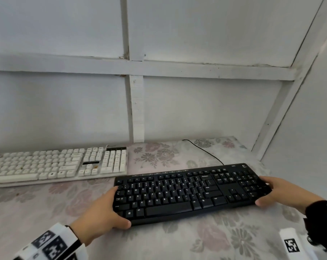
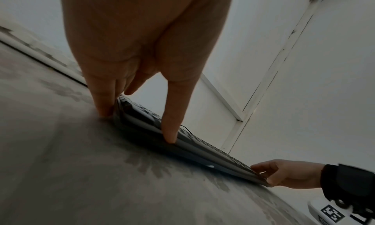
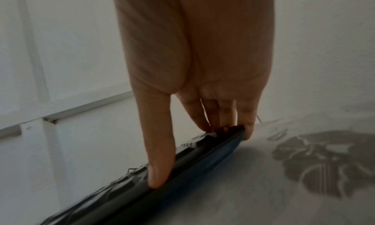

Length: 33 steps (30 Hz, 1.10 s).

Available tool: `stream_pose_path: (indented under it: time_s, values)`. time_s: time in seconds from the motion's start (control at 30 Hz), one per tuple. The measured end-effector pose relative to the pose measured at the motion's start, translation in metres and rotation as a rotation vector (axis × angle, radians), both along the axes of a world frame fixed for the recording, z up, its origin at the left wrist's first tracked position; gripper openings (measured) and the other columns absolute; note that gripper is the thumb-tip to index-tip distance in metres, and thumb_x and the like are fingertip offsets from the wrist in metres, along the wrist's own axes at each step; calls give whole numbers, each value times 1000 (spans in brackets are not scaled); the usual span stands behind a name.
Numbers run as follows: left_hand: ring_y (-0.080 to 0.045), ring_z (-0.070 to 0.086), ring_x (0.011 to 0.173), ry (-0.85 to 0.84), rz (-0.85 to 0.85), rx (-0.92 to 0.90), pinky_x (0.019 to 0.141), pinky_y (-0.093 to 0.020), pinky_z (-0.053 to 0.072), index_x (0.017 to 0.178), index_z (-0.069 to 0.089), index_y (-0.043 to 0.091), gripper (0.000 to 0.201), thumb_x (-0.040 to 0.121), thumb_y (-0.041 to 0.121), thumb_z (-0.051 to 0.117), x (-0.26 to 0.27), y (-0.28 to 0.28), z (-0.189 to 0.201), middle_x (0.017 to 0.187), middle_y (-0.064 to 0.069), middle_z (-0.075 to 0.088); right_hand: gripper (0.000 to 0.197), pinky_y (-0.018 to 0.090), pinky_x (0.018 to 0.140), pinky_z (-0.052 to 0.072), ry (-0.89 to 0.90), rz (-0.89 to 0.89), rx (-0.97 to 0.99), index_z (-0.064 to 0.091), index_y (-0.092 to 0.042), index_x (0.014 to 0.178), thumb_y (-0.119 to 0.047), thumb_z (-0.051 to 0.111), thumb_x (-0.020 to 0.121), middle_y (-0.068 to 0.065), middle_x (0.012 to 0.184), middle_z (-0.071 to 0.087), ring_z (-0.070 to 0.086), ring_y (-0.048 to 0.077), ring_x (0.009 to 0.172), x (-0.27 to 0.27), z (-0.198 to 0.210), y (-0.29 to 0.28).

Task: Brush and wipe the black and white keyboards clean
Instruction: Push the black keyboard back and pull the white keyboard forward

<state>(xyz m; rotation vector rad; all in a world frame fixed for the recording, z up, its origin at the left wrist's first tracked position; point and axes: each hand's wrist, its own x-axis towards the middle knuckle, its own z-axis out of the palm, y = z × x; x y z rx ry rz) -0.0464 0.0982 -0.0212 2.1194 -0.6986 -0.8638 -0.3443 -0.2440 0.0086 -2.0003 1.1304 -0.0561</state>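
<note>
The black keyboard (image 1: 192, 192) lies slightly slanted on the flowered cloth, right of centre. My left hand (image 1: 114, 206) grips its left end, thumb on the front edge and fingers round the side. In the left wrist view my left hand (image 2: 138, 124) pinches that end of the black keyboard (image 2: 202, 153). My right hand (image 1: 271, 191) grips the right end the same way. The right wrist view shows my right hand (image 3: 196, 153) with its thumb on the keyboard's (image 3: 182, 169) front edge. The white keyboard (image 1: 57, 164) rests at the back left, untouched. No brush or wipe is in view.
A flowered cloth (image 1: 158, 241) covers the whole surface. White panelled walls (image 1: 196, 109) close the back and right side. The black keyboard's cable (image 1: 205, 151) runs toward the back wall. A white tagged block (image 1: 290, 244) sits at the lower right by my wrist.
</note>
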Motion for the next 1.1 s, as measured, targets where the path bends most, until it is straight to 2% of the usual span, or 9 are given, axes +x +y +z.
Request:
stream_pose_path:
  time_s: [0.07,0.13,0.3,0.4,0.63,0.73,0.9,1.0,1.1]
  values:
    - [-11,56,104,-37,2,13,86,-21,44,145,26,18,105,59,7,84,-5,-15,0,125,3,55,51,26,78,47,-17,3,-5,67,-20,103,8,78,62,0,91,75,68,16,89,-3,0,-14]
    - [-16,52,113,-80,0,54,95,-24,41,147,20,19,109,59,12,84,-10,-29,2,133,0,51,54,29,83,49,-23,4,-23,66,-20,107,6,79,62,0,94,74,68,18,92,-4,-3,-31]
    - [-13,49,112,-134,-28,101,89,-18,40,149,12,22,111,64,15,82,-14,-59,12,140,1,44,53,22,74,46,-44,-12,-1,65,-15,108,11,77,64,3,94,73,66,18,91,2,-7,-63]
    - [-17,45,123,-140,-18,111,100,-23,36,149,9,22,111,66,13,81,-9,-72,13,142,-1,41,55,25,73,49,-48,-23,19,62,-13,112,9,77,65,5,96,73,67,21,90,8,-11,-80]
    - [-19,40,131,-182,16,111,111,-35,32,150,10,21,114,63,13,84,17,-93,8,146,-1,38,53,25,83,45,-81,-5,19,64,-8,112,6,80,63,6,100,72,64,20,97,31,-18,-104]
    - [-19,43,128,-240,25,120,110,-35,34,149,16,19,109,64,15,83,26,-101,7,144,-1,42,59,29,91,44,-57,22,4,64,-10,112,-5,86,57,5,102,71,64,20,98,44,-20,-114]
    - [-20,47,124,-305,58,138,106,-31,37,146,25,15,95,69,16,80,35,-112,8,138,-2,48,48,28,92,41,-26,61,-53,61,-12,113,-5,81,69,3,106,68,61,19,100,62,-24,-126]
    - [-21,43,128,-330,72,158,106,-30,35,147,21,14,95,72,18,78,38,-116,10,143,-4,43,49,23,81,43,-10,86,-77,59,-12,116,-8,80,72,3,106,68,61,17,98,71,-25,-131]
    - [-20,46,125,-363,89,155,103,-27,36,145,25,14,87,75,18,76,38,-119,12,141,-3,46,46,18,73,43,-13,92,-92,59,-10,116,-8,78,74,3,102,68,62,16,94,78,-26,-135]
